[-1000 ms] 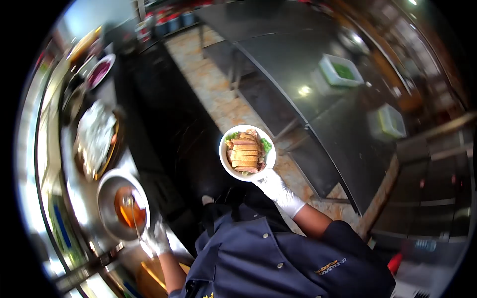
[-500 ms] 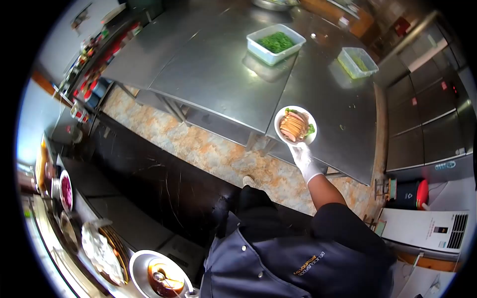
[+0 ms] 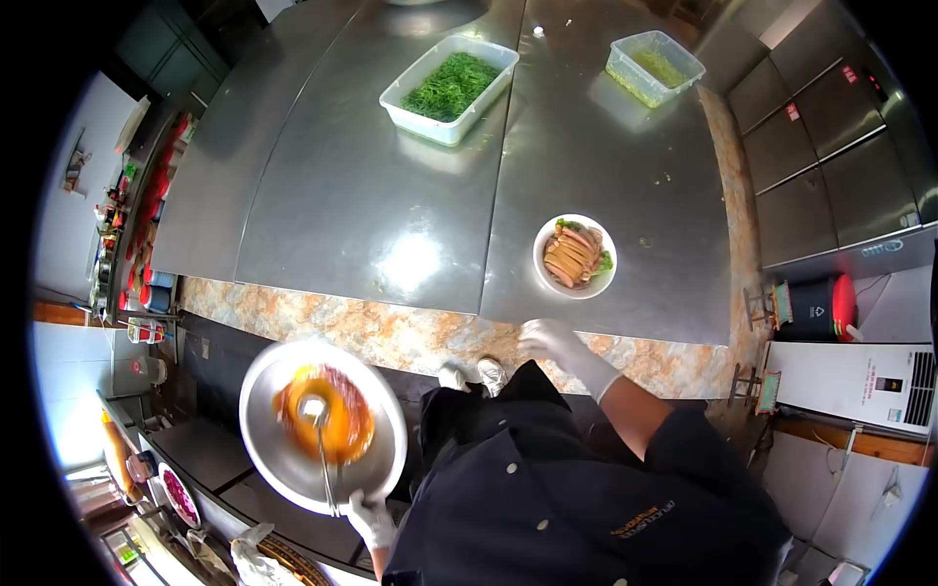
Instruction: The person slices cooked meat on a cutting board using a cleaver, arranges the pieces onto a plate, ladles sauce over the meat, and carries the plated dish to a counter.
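Note:
My left hand (image 3: pixel 369 520), in a white glove, grips the rim of a large metal bowl (image 3: pixel 262 430). Orange-brown sauce (image 3: pixel 354 430) pools inside it, and a ladle (image 3: pixel 324 459) rests there with its handle running out over the rim beside my fingers. On the steel table stands a white bowl (image 3: pixel 540 262) of sliced meat (image 3: pixel 575 252) with green leaves. My gloved right hand (image 3: pixel 559 349) hangs just short of the table edge, below the white bowl and apart from it. It holds nothing, and its fingers are loosely extended, slightly blurred.
A plastic tub of chopped greens (image 3: pixel 389 101) and a second tub (image 3: pixel 696 73) with pale green contents sit farther back on the steel table (image 3: pixel 362 205). A dish of purple-red food (image 3: pixel 178 496) lies at lower left. Steel cabinets (image 3: pixel 831 166) line the right.
The white bowl now rests on the table, let go by my right hand, which has drawn back. My left hand has brought the metal bowl up and nearer the table.

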